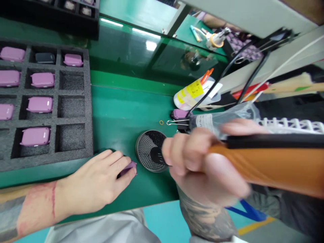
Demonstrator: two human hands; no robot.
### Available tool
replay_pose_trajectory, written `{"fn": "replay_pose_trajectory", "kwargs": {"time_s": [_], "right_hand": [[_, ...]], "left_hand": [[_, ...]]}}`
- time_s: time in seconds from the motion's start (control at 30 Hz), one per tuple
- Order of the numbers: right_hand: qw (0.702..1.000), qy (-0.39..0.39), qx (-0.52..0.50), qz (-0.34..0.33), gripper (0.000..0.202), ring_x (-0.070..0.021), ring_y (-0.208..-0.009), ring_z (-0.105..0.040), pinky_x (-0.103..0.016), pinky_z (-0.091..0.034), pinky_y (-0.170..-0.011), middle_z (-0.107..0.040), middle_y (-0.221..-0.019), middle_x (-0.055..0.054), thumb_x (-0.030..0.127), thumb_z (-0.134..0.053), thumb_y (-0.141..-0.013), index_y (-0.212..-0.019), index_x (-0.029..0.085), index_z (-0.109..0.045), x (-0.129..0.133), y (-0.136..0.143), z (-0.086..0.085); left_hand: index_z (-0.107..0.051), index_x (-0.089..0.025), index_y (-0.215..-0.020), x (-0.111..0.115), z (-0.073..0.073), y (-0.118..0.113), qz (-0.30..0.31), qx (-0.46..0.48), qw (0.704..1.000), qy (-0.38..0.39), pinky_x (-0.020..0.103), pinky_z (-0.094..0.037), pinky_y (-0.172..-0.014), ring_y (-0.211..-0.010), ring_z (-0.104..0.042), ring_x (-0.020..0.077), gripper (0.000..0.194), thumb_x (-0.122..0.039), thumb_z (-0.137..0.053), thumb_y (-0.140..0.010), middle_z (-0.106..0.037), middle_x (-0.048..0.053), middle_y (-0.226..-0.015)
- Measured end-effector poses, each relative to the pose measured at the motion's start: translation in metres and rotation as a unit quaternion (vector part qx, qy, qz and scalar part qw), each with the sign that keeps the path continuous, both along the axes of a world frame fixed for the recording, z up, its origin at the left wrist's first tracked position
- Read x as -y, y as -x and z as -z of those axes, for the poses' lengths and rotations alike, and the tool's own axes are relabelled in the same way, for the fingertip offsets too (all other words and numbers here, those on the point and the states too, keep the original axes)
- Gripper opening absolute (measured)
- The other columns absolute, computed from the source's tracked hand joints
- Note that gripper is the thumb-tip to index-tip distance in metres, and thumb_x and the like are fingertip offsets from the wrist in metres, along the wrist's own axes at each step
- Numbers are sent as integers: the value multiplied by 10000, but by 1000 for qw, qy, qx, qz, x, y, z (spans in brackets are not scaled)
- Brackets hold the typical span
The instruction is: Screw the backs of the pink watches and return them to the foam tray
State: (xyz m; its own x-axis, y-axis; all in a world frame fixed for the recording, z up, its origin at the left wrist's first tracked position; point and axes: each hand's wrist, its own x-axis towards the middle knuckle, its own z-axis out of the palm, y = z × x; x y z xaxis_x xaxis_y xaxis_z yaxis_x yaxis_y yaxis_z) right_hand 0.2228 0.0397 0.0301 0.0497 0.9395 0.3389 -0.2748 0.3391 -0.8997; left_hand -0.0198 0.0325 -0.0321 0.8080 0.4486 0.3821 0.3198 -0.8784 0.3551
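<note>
My left hand (106, 179) rests on the green bench with its fingers closed around a small purple plastic device (129, 167); most of the device is hidden under the fingers. In my right hand (194, 165) is an orange-and-black power screwdriver (273, 165), gripped near its front end and somewhat blurred. Its black nose points down over a round grey dish (143, 152) with a perforated plate and a dark patch of tiny parts, likely screws. The tip itself is hidden. The dish stands between my two hands.
A grey foam tray (89, 135) on the left holds several purple devices and one black one. Behind the dish are a white bottle (189, 92) with a yellow label, another purple device (179, 113), a binder clip (183, 124) and a small orange ring (161, 122). A black cable (220, 79) hangs at right.
</note>
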Motion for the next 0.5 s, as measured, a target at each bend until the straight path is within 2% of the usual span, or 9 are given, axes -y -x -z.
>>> {"fn": "replay_pose_trajectory", "kwargs": {"time_s": [0.13, 0.2, 0.33, 0.5], "right_hand": [[999, -6, 23, -22, 211, -126, -478, -521, -343, -514, -497, -498, -702, 99, 301, -793, -1145, -1350, 350, -779, 17, -3, -15], [998, -13, 43, -34, 238, -131, -496, -509, -344, -507, -506, -480, -716, 99, 294, -740, -1174, -1405, 354, -737, 21, -1, -14], [993, 8, 65, -98, 289, -147, -554, -565, -353, -534, -551, -521, -753, 94, 279, -702, -1185, -1455, 382, -688, 21, 2, -3], [996, 18, 69, -62, 276, -148, -538, -552, -365, -529, -541, -506, -738, 98, 300, -726, -1176, -1436, 385, -694, 21, 3, 0]], "left_hand": [[-793, -85, -1400, 1, 2, -1, 8, -12, 1000, 1, 428, -569, -794, -969, -650, 276, 315, -104, -542, -1210, -798, 142, -1198], [-808, -92, -1354, 1, 3, -2, 1, -10, 1000, 3, 426, -552, -774, -942, -622, 269, 277, -136, -571, -1217, -786, 129, -1160], [-817, -115, -1262, 2, 4, -5, -13, -8, 1000, 8, 418, -525, -774, -942, -596, 252, 197, -177, -636, -1216, -764, 108, -1134], [-812, -116, -1293, 2, 2, -5, -6, -17, 1000, 20, 410, -500, -804, -956, -582, 249, 187, -179, -658, -1207, -749, 102, -1134]]}}
